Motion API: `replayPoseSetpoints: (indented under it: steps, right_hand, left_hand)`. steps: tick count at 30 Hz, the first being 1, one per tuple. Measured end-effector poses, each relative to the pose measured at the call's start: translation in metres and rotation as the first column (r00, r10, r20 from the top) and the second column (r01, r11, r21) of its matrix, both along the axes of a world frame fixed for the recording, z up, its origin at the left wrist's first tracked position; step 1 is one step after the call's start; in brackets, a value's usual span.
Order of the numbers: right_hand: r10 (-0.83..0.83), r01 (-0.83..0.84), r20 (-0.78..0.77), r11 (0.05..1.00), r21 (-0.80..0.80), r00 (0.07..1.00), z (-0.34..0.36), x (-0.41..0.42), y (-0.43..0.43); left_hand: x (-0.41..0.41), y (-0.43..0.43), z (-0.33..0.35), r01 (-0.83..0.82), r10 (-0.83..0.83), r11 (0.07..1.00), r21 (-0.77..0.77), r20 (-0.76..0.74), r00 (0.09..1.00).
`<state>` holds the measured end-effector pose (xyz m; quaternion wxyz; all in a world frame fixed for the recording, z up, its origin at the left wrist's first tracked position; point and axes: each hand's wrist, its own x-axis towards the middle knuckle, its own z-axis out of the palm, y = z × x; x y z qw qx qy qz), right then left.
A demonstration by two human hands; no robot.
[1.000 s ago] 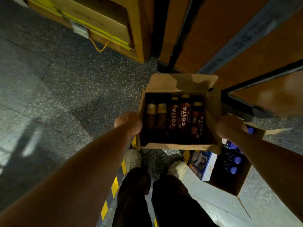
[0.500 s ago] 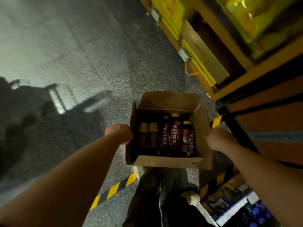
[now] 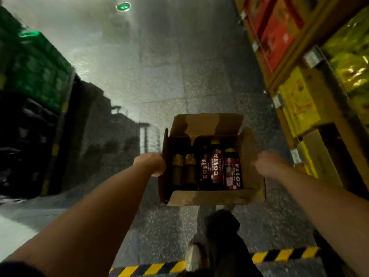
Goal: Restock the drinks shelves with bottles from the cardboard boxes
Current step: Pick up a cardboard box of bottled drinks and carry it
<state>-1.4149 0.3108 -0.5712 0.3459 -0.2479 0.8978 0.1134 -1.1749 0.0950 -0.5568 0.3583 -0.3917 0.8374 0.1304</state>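
Cardboard box (image 3: 217, 197) level, bottles (image 3: 216, 166) upright

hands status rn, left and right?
Left hand: closed, gripping the left wall of the cardboard box.
Right hand: against the box's right flap, motion-blurred; grip cannot be told.

One open brown cardboard box (image 3: 207, 197) in shot, and inside it five bottles showing. That's three dark red Costa coffee bottles with yellow caps (image 3: 216, 166), and two brown bottles with yellow neck labels (image 3: 177, 172). Two bare hands: left hand (image 3: 151, 162), right hand (image 3: 267, 164). Two stretches of yellow-and-black striped floor tape (image 3: 147, 268) below.
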Motion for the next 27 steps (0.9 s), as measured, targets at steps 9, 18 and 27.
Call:
replayPoseSetpoints:
  steps: [9, 18, 27]
  right_hand:
    - [0.251, -0.251, 0.013, 0.968, 0.012, 0.968, 0.021, -0.086, -0.195]
    - [0.369, -0.368, 0.007, 0.926, 0.088, 0.929, 0.046, -0.153, -0.388]
    - [0.393, -0.390, -0.010, 0.914, 0.107, 0.919, 0.049, -0.219, -0.589]
  left_hand:
    - [-0.048, -0.145, 0.032, -0.227, 0.226, 0.974, 0.008, 0.062, 0.972]
    - [-0.094, -0.299, 0.027, -0.300, 0.293, 0.950, 0.087, 0.081, 0.953]
    - [-0.157, -0.491, 0.026, -0.364, 0.358, 0.927, 0.086, 0.079, 0.930]
